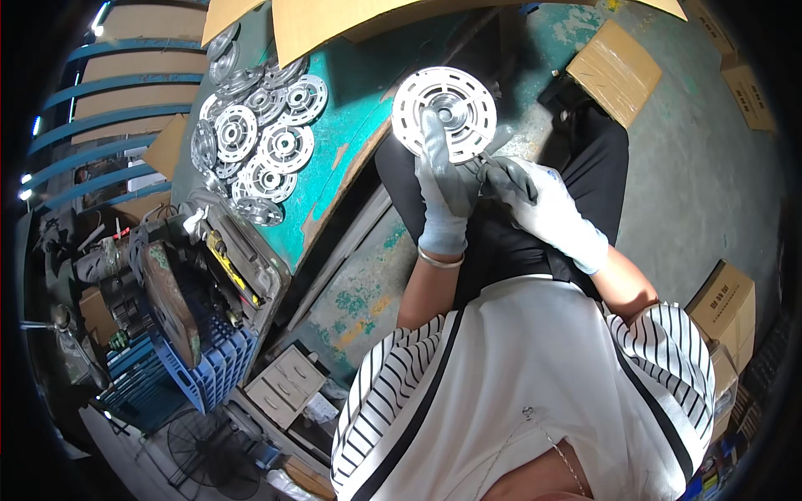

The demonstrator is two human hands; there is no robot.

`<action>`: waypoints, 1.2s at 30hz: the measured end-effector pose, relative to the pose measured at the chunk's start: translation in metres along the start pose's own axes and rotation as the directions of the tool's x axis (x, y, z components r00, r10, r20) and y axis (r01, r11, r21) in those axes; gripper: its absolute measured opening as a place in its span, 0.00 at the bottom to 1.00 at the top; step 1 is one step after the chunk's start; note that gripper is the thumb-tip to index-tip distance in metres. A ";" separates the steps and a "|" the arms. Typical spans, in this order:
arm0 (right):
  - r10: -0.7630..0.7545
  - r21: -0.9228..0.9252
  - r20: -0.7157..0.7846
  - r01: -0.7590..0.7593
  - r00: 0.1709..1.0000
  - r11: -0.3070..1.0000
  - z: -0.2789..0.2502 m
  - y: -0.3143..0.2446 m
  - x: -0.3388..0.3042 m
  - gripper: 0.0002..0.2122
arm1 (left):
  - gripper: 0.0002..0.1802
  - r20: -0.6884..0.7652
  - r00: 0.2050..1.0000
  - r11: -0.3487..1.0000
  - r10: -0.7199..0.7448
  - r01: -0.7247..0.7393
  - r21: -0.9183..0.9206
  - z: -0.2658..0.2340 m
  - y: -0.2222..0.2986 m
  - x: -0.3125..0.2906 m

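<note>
A round, silvery metal disc [469,92] with slots around its rim and a raised hub is held up over my lap. My gloved left hand [444,179] grips it from below, the thumb lying across its face toward the hub. My gloved right hand [535,196] is closed at the disc's lower edge, its fingers around a thin, dark tool [486,159] whose kind I cannot make out. Much of this tool is hidden by the fingers. Both gloves are white with grey palms and fingertips.
Several similar metal discs [271,142] lie heaped on the green table [338,108] at left. An open cardboard box [368,21] stands at the far edge. Left of me are a machine [167,284] and a blue crate [213,367]; a cardboard box [612,73] sits at far right.
</note>
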State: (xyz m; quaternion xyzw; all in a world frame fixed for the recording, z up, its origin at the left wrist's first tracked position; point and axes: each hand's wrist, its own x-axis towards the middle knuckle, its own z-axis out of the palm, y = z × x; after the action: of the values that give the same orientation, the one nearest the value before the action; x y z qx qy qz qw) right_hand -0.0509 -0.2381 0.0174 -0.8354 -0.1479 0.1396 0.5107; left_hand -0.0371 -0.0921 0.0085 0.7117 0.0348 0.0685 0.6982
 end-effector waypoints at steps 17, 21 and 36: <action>-0.093 -0.119 0.054 0.099 0.994 0.988 -0.006 -0.001 0.005 0.05 | 0.24 -0.054 0.999 0.997 0.001 -0.006 -0.078 -0.020 -0.031 -0.002; 0.041 -0.006 -0.014 -0.041 0.999 0.999 -0.020 0.006 0.003 0.12 | 0.32 0.061 0.997 0.704 -0.049 0.078 -0.706 -0.011 0.008 0.007; -0.077 0.962 0.188 -0.200 0.979 -0.186 0.000 0.063 0.016 0.21 | 0.34 0.646 0.715 0.142 0.267 -0.693 0.707 -0.050 0.010 0.015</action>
State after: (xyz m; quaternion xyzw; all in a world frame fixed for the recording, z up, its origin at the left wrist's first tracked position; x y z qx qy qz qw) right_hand -0.0297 -0.2596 -0.0398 -0.1295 0.0083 0.3019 0.9445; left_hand -0.0305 -0.0405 0.0203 0.9412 -0.3000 0.1257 0.0917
